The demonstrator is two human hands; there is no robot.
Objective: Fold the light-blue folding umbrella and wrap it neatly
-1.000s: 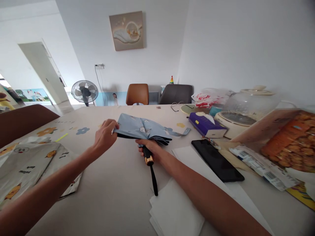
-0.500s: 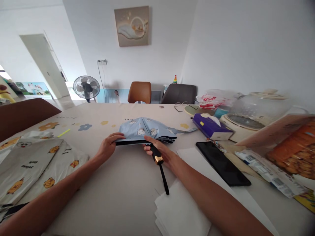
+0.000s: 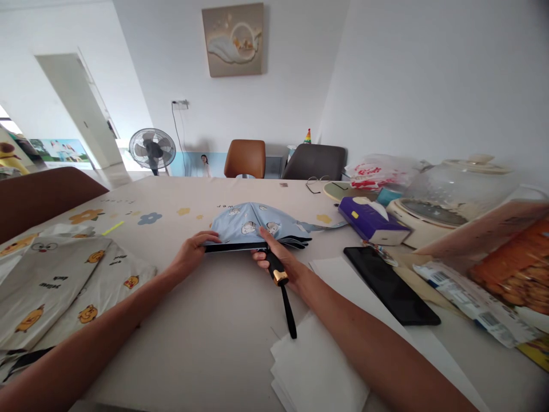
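Note:
A light blue folding umbrella (image 3: 251, 225) with cartoon prints lies on the table, its fabric folds spread into a fan. My left hand (image 3: 191, 253) pinches the left edge of the fabric and presses it down on the table. My right hand (image 3: 278, 263) is wrapped round the black handle (image 3: 277, 269) with its gold ring, the forefinger stretched forward onto the fabric. A black wrist strap (image 3: 289, 312) trails from the handle toward me. The umbrella's closing strap (image 3: 328, 226) lies off to the right.
White paper sheets (image 3: 317, 366) lie near my right forearm, with a black phone (image 3: 390, 284) beside them. A purple tissue pack (image 3: 372, 224), a glass-lidded pot (image 3: 446, 197) and a biscuit box (image 3: 510, 252) crowd the right. Printed grey cloth (image 3: 55, 286) lies left. Chairs stand at the far edge.
The umbrella has come down from above the table to lie on it. My left hand lowered with the fabric edge, and the folds have fanned out flatter.

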